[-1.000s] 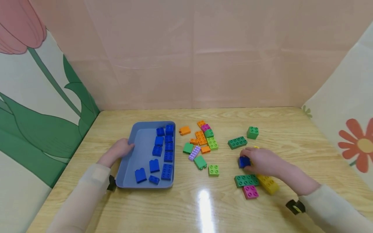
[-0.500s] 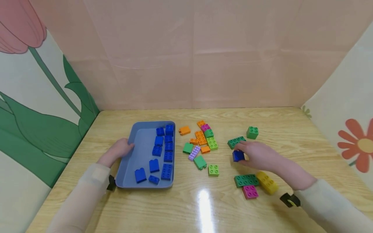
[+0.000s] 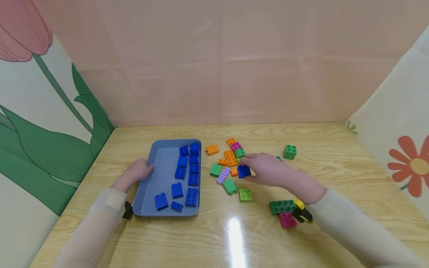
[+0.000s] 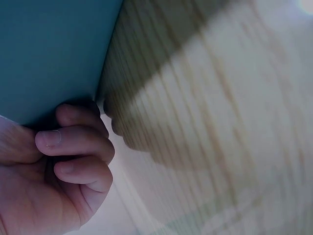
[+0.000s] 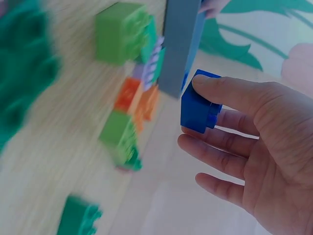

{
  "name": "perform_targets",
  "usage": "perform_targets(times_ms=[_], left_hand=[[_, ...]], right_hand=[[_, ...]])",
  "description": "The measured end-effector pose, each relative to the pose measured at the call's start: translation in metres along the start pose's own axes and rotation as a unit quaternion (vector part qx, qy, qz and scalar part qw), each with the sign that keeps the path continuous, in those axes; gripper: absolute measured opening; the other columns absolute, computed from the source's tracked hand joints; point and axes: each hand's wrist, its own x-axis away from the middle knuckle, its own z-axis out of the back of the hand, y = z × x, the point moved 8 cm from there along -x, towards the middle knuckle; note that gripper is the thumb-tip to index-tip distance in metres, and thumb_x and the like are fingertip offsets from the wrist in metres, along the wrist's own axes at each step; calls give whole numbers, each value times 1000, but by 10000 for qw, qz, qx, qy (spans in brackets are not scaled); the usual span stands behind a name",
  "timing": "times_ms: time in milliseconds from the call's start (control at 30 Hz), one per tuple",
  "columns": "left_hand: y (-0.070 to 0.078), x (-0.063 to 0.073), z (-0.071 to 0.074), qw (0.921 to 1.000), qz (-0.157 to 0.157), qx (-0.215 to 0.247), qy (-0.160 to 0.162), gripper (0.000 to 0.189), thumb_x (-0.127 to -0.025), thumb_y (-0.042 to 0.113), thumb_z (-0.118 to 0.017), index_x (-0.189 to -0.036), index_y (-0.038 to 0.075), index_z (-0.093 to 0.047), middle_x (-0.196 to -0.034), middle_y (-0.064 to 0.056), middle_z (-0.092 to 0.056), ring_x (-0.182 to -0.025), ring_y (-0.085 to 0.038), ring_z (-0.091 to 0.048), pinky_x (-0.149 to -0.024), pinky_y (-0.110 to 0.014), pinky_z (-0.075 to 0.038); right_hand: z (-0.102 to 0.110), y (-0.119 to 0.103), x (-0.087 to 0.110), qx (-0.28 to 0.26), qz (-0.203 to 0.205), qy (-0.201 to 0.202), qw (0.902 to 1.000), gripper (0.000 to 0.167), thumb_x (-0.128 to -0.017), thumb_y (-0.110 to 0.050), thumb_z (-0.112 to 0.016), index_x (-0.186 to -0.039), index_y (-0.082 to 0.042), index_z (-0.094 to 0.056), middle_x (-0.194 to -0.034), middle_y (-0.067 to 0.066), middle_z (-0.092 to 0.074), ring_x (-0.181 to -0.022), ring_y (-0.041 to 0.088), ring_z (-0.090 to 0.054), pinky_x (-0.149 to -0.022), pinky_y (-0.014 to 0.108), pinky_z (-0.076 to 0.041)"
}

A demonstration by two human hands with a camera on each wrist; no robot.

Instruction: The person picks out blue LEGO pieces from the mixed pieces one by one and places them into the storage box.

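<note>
My right hand (image 3: 268, 169) pinches a blue toy building brick (image 5: 198, 105) between thumb and fingers. In the head view that brick overlaps the loose bricks at the table's middle; in the right wrist view it is off the table. My left hand (image 3: 136, 174) grips the left wall of a blue-grey tray (image 3: 142, 199), thumb at the rim. Its fingers (image 4: 73, 142) curl against the tray's outside in the left wrist view. Several blue bricks (image 3: 177, 190) lie in the tray, mostly along its right side.
Right of the tray lie orange (image 3: 212, 150), green (image 3: 229, 186), purple (image 3: 223, 175) and lime bricks (image 3: 245, 195). A dark green brick (image 3: 282, 207) and a magenta brick (image 3: 287, 220) lie under the right forearm's near side. A green brick (image 3: 289, 152) stands farther back. Walls edge the table.
My right hand has carried the blue brick leftward from the right-hand bricks to above the middle group. The left hand and the tray have stayed where they were.
</note>
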Motion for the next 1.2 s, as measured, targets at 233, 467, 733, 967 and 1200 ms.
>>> perform_targets(times_ms=[233,467,733,967,1200], left_hand=[[-2,-2,-1,9999,122,24,-54,38,-103,18,-41,-119,-14,-54,-99,-20,-62,-87,-27,-60,-77,-40,-50],[-2,-2,0,9996,257,48,-124,38,-103,19,-40,-120,-13,-53,-98,-18,-61,-87,-26,-59,-76,-39,-49],[-5,-3,-2,9992,321,93,-238,41,-104,20,-40,-125,-14,-50,-101,-19,-61,-89,-27,-59,-78,-39,-49],[-6,-4,-1,9993,279,109,-202,38,-104,19,-41,-122,-12,-53,-94,-15,-59,-84,-25,-57,-75,-39,-48],[-6,-6,-2,9991,315,75,-262,38,-104,19,-40,-122,-12,-53,-91,-13,-57,-82,-25,-56,-74,-38,-48]], right_hand=[[6,-35,-40,-100,531,16,9985,41,-86,-29,-76,-117,-6,-63,-108,5,-65,-92,20,-63,-81,38,-52],[5,-68,-78,-104,910,-19,9958,42,-88,-31,-73,-121,-7,-61,-114,4,-64,-99,20,-62,-85,35,-50],[-2,-108,-120,121,1080,-271,9937,43,-92,-39,-67,-125,-12,-59,-117,1,-62,-104,17,-59,-87,33,-48],[-20,-136,-152,180,1198,-380,9919,43,-92,-40,-66,-126,-14,-58,-115,-1,-62,-100,13,-59,-85,30,-48],[-47,-152,-175,255,1176,-553,9912,42,-92,-39,-67,-125,-15,-59,-117,-2,-62,-103,11,-59,-83,27,-48]])
